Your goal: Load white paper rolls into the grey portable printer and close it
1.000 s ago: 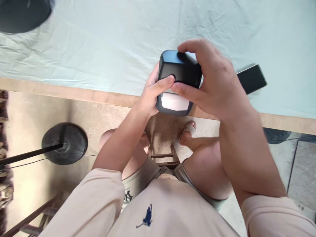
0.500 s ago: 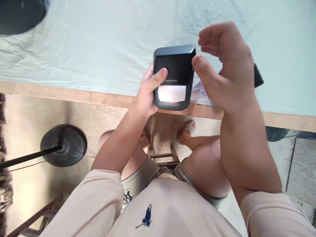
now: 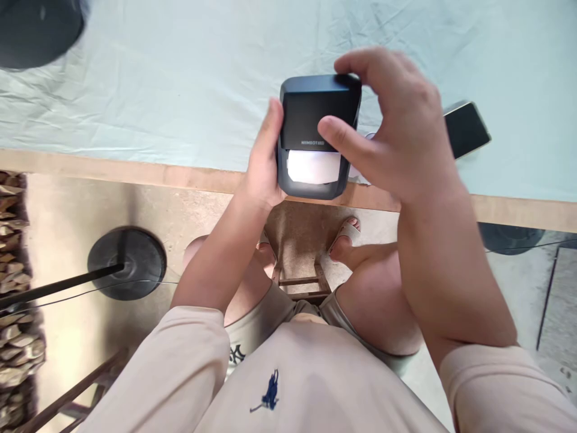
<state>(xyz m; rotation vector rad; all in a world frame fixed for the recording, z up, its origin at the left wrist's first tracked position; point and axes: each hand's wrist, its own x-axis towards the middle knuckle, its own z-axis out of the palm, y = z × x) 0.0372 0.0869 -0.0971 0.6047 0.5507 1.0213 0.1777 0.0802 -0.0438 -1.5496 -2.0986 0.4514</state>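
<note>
The person is sitting at the worktop (image 3: 135, 171), which is covered by a pale green cloth (image 3: 180, 78), and is holding a small black label printer (image 3: 315, 120) up over its wooden front edge. The printer is in the air, clear of the cloth, with its lettered face turned toward the person and a white label (image 3: 312, 166) showing in the slot at its lower end.

The left hand (image 3: 264, 165) is gripping the printer along its left side, the thumb lying flat up that edge and the fingers curled out of sight behind the body, so they are clamped on it. The right hand (image 3: 396, 132) is coming over from the right: its forefinger is hooking across the top right corner, while the thumb is pressing on the front face just above the label slot. Those fingers are pinching the printer between them too.

Just behind the right hand, a dark phone (image 3: 466, 127) is lying flat on the cloth, partly hidden by the knuckles. At the far left corner, a round black object (image 3: 36, 27) is sitting on the cloth, blurred. Down on the floor to the left, a black disc base (image 3: 127, 263) with a rod is standing beside the person's knee.
</note>
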